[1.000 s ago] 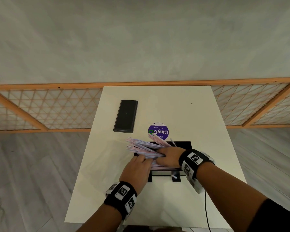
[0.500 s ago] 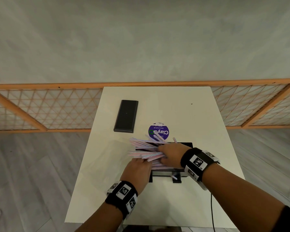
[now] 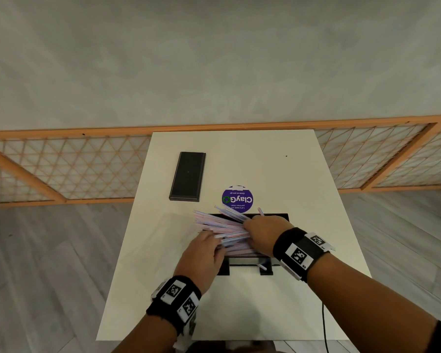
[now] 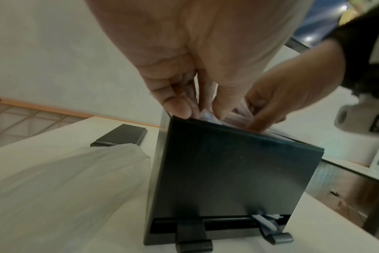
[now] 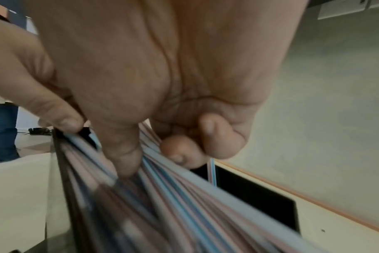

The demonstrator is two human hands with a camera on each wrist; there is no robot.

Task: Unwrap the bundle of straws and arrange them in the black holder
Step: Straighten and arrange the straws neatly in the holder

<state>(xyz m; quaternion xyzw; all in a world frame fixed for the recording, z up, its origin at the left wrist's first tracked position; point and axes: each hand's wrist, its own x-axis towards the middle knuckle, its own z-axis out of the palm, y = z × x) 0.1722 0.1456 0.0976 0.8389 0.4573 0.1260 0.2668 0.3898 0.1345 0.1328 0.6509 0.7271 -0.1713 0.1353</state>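
- Here the straws [image 3: 222,225] lie fanned across the black holder [image 3: 278,215] near the table's [image 3: 239,307] front edge, long axis left-to-right, ends overhanging its left wall.
- Right hand [image 3: 261,233] sits atop, fingers curled among them.
- Left hand [image 3: 201,253], fingers straight, touches the overhanging ends.

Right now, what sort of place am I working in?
Probably an office pantry or break area. The round purple sticker on the white table reads ClayGo and mentions keeping pantries clean, drinking straws lie in a black holder next to it, and a wooden lattice screen stands behind.
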